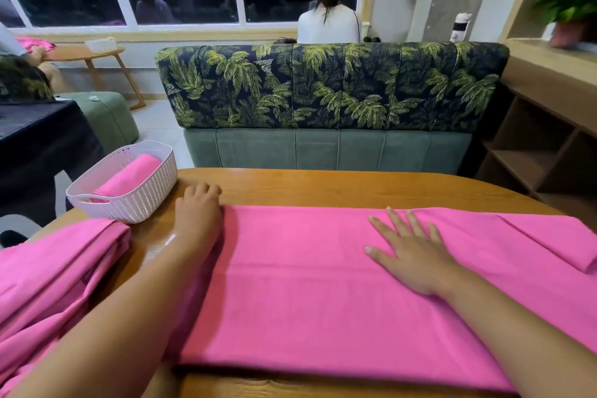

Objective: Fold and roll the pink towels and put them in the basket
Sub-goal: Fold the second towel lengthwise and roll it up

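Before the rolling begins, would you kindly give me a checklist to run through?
1. Folded towel lies flat on the table: ok.
2. Right hand presses flat on it: ok.
3. Left hand at its left end, grip on the edge: cannot tell.
4. Basket within reach, left of the towel: ok.
5. Room in the basket beside the rolled towel: ok.

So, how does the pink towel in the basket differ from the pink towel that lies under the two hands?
The rolled towel forms a tube; the flat towel is folded into a long strip. The rolled towel lies in the white basket, untouched; the flat towel lies on the table, with the right hand flat on it and the left hand at its left end. Both are bright pink.
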The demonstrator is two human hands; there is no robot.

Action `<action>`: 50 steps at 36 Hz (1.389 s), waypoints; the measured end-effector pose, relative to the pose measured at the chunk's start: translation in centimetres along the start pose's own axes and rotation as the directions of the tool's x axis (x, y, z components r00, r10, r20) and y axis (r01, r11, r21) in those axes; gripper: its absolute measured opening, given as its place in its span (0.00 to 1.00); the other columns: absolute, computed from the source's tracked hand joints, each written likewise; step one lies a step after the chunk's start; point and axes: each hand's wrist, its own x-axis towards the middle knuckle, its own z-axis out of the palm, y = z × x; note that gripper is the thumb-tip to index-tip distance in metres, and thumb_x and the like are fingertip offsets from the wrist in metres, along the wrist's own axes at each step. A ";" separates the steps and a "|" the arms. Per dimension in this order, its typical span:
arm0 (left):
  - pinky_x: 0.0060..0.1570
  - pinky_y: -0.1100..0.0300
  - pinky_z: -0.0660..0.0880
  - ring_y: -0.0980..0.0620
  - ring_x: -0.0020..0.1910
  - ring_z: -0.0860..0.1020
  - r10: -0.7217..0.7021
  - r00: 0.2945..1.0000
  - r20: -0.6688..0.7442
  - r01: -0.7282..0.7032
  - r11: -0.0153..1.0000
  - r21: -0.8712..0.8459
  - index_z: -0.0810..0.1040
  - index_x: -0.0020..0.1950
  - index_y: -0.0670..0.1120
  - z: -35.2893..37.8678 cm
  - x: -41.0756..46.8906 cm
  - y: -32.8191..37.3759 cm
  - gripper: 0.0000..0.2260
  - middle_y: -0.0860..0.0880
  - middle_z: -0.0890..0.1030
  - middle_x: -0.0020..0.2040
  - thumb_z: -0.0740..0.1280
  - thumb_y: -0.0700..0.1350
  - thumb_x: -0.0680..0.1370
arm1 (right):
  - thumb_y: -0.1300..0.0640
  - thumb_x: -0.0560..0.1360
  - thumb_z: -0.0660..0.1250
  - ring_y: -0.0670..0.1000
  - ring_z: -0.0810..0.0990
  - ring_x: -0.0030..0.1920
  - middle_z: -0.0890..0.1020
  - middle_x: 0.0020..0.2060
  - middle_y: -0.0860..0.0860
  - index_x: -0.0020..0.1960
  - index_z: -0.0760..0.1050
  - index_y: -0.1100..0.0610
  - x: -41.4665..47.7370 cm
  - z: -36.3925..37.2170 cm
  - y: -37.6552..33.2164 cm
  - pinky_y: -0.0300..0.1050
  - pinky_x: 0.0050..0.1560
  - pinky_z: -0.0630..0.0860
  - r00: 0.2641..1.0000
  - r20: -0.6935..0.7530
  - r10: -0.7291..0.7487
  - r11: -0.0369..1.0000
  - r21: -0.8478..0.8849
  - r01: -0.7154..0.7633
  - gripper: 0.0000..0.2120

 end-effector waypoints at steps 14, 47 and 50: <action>0.80 0.38 0.40 0.46 0.84 0.44 0.276 0.836 0.474 -0.182 0.955 -0.235 0.51 0.84 0.58 -0.8 -8.4 18.3 0.29 0.53 0.47 0.85 0.48 0.65 0.84 | 0.26 0.79 0.38 0.54 0.35 0.83 0.36 0.83 0.43 0.80 0.36 0.30 -0.1 0.0 0.1 0.66 0.81 0.39 1.000 -0.010 0.016 1.000 0.002 -0.016 0.32; 0.81 0.46 0.37 0.53 0.83 0.37 0.236 0.822 0.519 -0.167 0.970 -0.178 0.44 0.83 0.65 -6.5 -18.6 5.1 0.34 0.57 0.41 0.84 0.46 0.74 0.79 | 0.26 0.79 0.42 0.59 0.34 0.83 0.36 0.84 0.49 0.83 0.36 0.39 -7.8 2.9 -11.5 0.70 0.79 0.39 0.999 -0.010 -0.043 0.999 -0.002 0.043 0.38; 0.81 0.49 0.38 0.54 0.83 0.37 0.231 0.837 0.496 -0.170 0.972 -0.164 0.43 0.82 0.68 -7.0 -19.1 1.9 0.43 0.58 0.40 0.84 0.36 0.82 0.69 | 0.26 0.79 0.42 0.59 0.34 0.83 0.36 0.84 0.49 0.83 0.36 0.39 -7.8 2.9 -11.6 0.70 0.79 0.38 0.999 -0.011 -0.047 0.999 -0.004 0.047 0.38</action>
